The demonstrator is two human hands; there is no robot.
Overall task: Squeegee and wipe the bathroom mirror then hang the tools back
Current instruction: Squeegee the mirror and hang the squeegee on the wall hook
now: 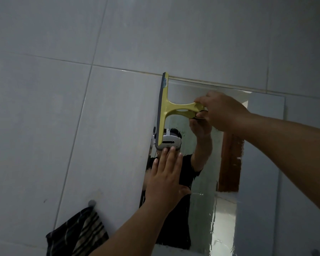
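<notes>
Two hands up, right hand [221, 110] gripping squeegee [166, 109], apparently against mirror [257, 145]

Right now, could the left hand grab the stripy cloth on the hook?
Probably yes. The left hand lies flat and empty on the mirror, and the stripy cloth hangs just below-left with nothing between.
</notes>
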